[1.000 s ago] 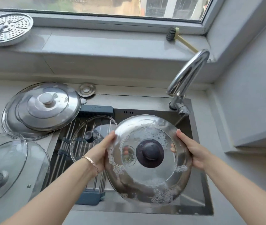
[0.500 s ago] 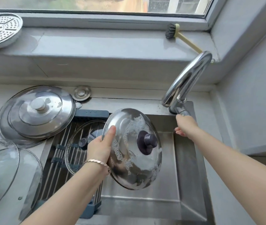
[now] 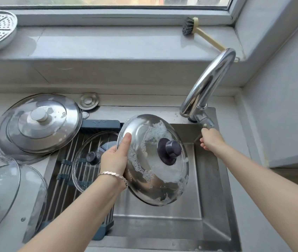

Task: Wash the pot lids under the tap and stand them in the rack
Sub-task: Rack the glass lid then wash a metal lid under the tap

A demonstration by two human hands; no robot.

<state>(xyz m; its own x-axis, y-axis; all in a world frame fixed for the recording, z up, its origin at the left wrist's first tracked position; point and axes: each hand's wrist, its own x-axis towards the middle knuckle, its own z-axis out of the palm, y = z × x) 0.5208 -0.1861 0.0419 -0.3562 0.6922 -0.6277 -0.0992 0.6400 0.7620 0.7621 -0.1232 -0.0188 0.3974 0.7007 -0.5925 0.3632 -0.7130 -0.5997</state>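
The left hand [image 3: 115, 157] grips a soapy steel lid [image 3: 152, 159] by its rim, tilted above the sink [image 3: 215, 206], dark knob facing up; the right hand [image 3: 211, 139] closes on the tap [image 3: 206, 88] handle behind the sink.

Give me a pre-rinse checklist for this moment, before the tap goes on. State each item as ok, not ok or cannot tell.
1. Soapy steel lid held firmly: ok, left hand grips its rim, thumb on top.
2. Right hand at the tap handle: ok, fingers touch it.
3. Lid under the spout: cannot tell, the tap outlet is hidden.
4. Water running: not ok, no stream visible.
5. Suds on the lid needing rinse: ok, foam surrounds the dark knob.
6. Space on the rack: cannot tell, a glass lid lies flat across it.
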